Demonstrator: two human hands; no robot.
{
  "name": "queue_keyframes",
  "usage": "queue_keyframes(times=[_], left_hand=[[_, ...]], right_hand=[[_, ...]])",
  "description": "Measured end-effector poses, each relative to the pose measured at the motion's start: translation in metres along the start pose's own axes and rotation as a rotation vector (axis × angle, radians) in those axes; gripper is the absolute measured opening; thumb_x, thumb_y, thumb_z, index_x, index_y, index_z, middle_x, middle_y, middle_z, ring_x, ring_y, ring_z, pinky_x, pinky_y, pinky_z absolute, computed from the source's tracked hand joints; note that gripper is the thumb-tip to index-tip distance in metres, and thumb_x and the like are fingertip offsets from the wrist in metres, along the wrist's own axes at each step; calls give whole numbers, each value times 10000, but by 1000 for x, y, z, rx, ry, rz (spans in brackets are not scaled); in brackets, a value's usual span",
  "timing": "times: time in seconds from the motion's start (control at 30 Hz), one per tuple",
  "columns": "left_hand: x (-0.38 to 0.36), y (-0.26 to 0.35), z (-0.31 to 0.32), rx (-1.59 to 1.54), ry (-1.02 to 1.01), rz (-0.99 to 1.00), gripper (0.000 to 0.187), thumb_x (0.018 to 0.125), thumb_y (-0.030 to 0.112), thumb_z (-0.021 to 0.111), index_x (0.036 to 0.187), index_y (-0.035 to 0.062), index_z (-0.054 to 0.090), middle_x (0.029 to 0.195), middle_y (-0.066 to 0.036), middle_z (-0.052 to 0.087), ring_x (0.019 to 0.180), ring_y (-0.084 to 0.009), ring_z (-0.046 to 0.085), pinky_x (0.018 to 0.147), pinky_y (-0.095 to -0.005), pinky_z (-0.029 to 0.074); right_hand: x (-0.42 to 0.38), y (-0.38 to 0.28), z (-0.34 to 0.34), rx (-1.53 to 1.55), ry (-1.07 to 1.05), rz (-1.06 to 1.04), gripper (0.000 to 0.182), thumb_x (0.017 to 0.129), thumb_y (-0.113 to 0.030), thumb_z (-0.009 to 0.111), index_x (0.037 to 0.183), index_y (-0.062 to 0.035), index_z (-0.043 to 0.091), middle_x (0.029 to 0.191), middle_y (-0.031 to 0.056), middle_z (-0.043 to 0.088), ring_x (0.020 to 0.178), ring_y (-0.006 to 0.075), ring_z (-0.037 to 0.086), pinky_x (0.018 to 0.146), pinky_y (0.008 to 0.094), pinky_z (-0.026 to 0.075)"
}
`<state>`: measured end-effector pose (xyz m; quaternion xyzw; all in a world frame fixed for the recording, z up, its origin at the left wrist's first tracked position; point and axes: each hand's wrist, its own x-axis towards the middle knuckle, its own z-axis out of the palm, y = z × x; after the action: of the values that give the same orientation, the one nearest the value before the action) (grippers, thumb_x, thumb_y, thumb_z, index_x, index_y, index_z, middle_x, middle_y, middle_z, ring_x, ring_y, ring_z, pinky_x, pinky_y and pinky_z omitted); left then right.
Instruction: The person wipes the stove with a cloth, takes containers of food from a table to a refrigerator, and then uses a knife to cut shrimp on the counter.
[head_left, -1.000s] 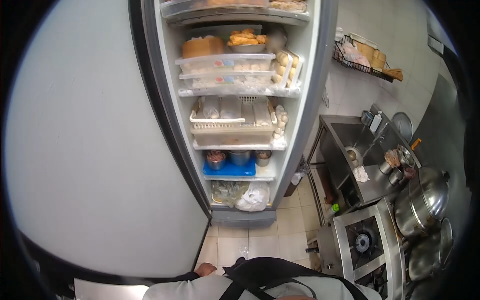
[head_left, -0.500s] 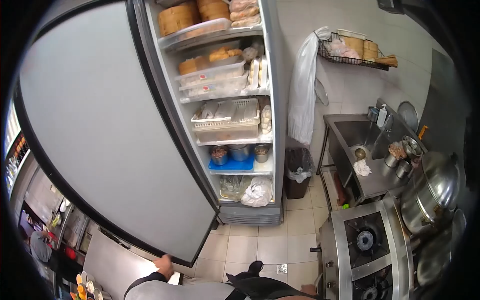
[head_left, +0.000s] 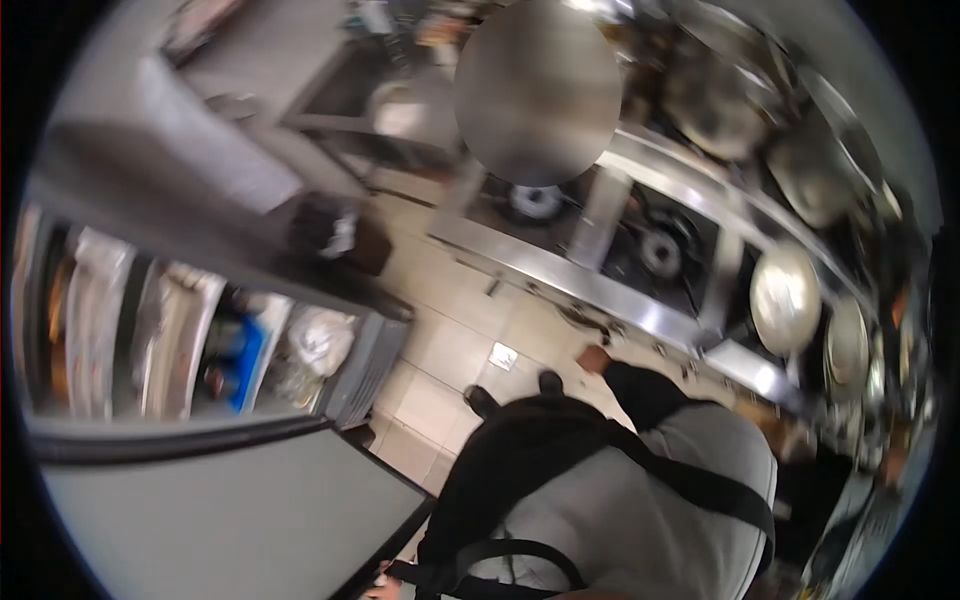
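My left hand [head_left: 383,583] is at the bottom edge of the view, fingers curled at the edge of the open refrigerator door [head_left: 250,500]. Part of that hand is cut off by the frame and by my sleeve. My right hand [head_left: 592,358] hangs beside the front of the steel gas stove [head_left: 640,300], near its knobs. Motion smears its fingers, and nothing shows in it. On the shelves of the open refrigerator [head_left: 365,370] are a blue tray [head_left: 243,365] and a white plastic bag [head_left: 320,340].
A large round steel pot [head_left: 540,90] stands by the burners, with a shiny wok [head_left: 785,300] farther along. Several pans lean at the wall behind. A lined bin [head_left: 345,235] stands beside the refrigerator. Tiled floor [head_left: 440,330] lies between the refrigerator and the stove.
My view has swung right and down, bringing the stove to the middle and the refrigerator to the left. More of my right arm shows; my left hand remains by the door edge.
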<state>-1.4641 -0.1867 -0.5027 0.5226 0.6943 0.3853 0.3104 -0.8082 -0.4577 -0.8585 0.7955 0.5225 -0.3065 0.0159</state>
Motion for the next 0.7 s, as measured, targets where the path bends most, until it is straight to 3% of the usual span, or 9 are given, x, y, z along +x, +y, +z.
queue_keyframes(times=[0.07, 0.1, 0.2, 0.3, 0.33, 0.47, 0.5, 0.63, 0.7], left_hand=[[-15, 9, 38, 64, -181, 7, 528, 759, 1, 776, 1215, 76, 521, 1048, -58, 629, 673, -113, 539, 617, -269, 458], [-16, 13, 54, 91, -278, 19, 530, 760, -2, 776, 1218, 74, 521, 1054, -58, 629, 680, -113, 542, 624, -269, 459], [-7, 32, 104, 156, -533, 88, 536, 762, -9, 777, 1228, 69, 524, 1072, -58, 628, 699, -114, 550, 645, -268, 464], [19, 61, 160, 167, -744, 183, 543, 764, -16, 778, 1239, 64, 526, 1090, -58, 628, 719, -114, 557, 666, -268, 469], [28, 75, 181, 164, -810, 223, 545, 765, -19, 778, 1242, 63, 526, 1096, -58, 628, 726, -115, 560, 673, -267, 471], [96, 108, 266, 207, -991, 519, 513, 791, -19, 768, 1242, 40, 531, 1133, -71, 622, 733, -123, 567, 670, -267, 475], [119, 106, 290, 208, -1015, 587, 495, 795, -6, 769, 1229, 45, 534, 1144, -71, 617, 731, -124, 568, 666, -268, 474], [173, 158, 375, 40, -1003, 596, 463, 809, 17, 748, 1215, 43, 526, 1136, -69, 609, 713, -138, 550, 676, -278, 477], [200, 182, 403, 44, -948, 639, 506, 812, 23, 745, 1253, 42, 498, 1166, -84, 596, 731, -143, 536, 704, -291, 479]], right_hand=[[12, -21, -6, 206, 245, 31, 290, 863, -257, 556, 783, -34, 723, 876, 260, 683, 823, 456, 660, 771, 547, 528], [21, -31, 1, 3, 532, -53, 195, 779, -221, 603, 652, -88, 667, 625, 117, 660, 625, 334, 651, 636, 478, 508], [18, -67, -48, 800, 160, 355, 346, 824, -282, 560, 595, -46, 668, 617, 167, 656, 661, 339, 666, 678, 468, 518], [-2, -85, -62, 602, 271, 278, 349, 840, -305, 566, 628, -54, 684, 688, 176, 682, 713, 371, 666, 703, 470, 531], [17, -68, -14, 184, 371, 21, 287, 835, -293, 580, 678, -74, 678, 755, 160, 691, 756, 374, 667, 714, 495, 528], [-25, -63, -28, 71, 341, 58, 201, 823, -203, 610, 702, -63, 688, 722, 209, 657, 762, 386, 687, 697, 526, 543], [-34, -61, -23, 34, 264, 195, 222, 844, -290, 586, 740, -102, 645, 705, 105, 663, 780, 316, 674, 710, 481, 520], [-82, -60, -29, 249, 76, 378, 325, 983, -224, 493, 811, 7, 645, 708, 131, 652, 596, 233, 690, 534, 368, 548], [-78, -31, 64, 805, 354, 493, 276, 1007, -200, 503, 791, -37, 560, 681, 77, 568, 542, 205, 615, 442, 355, 485]])
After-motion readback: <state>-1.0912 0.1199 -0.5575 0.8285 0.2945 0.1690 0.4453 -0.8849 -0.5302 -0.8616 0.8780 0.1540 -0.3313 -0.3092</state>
